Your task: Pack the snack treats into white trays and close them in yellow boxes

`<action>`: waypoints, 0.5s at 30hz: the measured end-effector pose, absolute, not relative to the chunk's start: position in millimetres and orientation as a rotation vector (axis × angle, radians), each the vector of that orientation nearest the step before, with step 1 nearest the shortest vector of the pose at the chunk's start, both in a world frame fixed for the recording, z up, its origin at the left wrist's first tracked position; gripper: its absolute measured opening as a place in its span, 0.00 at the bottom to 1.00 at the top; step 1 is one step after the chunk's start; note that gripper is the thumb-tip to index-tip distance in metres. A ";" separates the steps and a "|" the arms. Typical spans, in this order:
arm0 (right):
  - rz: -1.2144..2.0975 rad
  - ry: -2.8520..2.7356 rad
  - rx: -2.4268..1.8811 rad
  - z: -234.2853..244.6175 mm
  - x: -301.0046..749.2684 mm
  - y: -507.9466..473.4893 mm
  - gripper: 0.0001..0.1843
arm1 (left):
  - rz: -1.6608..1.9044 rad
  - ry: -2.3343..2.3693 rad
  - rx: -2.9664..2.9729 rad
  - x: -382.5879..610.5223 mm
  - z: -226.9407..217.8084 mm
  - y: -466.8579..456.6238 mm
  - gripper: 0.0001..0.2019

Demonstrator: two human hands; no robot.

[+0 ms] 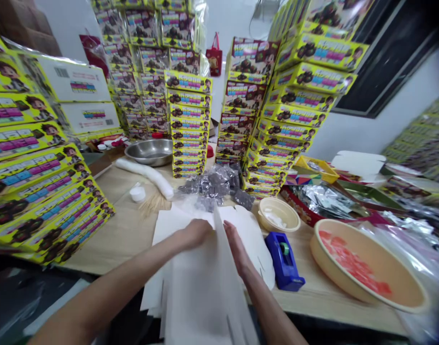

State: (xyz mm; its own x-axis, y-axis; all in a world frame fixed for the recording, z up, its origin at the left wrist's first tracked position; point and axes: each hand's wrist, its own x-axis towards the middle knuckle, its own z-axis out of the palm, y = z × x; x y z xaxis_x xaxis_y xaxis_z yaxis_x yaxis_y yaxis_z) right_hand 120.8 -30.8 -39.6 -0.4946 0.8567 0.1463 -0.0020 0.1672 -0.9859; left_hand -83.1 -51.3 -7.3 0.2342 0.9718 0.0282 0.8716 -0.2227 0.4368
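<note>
A white cardboard box blank [194, 292], partly folded, is in front of me with one long side panel standing upright. My left hand [198, 233] is inside the fold, its fingers curled at the far end against the cardboard; the fingertips are partly hidden. On the outer side of the upright panel, my right hand [236, 245] lies along it with fingers stretched out. Beneath and beside the blank are more flat white cardboard sheets [253, 235]. Just right of them stands a blue tape dispenser [284, 263] with a green core.
Tall stacks of yellow printed boxes [190, 124] rise at the back, left and right. Grey wrapped packets [219, 184] lie behind the cardboard, near thin wooden sticks [155, 205] and a metal bowl [149, 152]. A small cream bowl [294, 223] and a large basin [402, 287] holding red pieces stand right.
</note>
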 end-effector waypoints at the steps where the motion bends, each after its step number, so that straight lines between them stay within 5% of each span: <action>1: 1.474 -1.552 -0.810 -40.0 134.5 -19.7 0.33 | 0.467 1.776 2.137 -106.2 2.3 -54.8 0.11; 7: 1.548 -0.868 -0.752 -59.6 164.1 -9.9 0.23 | 1.157 1.912 1.361 -181.6 8.6 -114.3 0.19; 15: 1.521 -1.014 -1.065 -66.6 98.5 -56.0 0.25 | 1.051 1.533 0.983 -153.6 -28.2 -192.9 0.22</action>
State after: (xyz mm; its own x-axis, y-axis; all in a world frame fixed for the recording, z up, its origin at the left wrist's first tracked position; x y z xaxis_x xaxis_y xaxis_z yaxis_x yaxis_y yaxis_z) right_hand 98.5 -56.0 -66.6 -0.1334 0.9812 -0.1395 -0.2486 -0.1694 -0.9537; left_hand -153.6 -192.9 -28.2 -0.1781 0.9444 -0.2762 0.0826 0.2941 0.9522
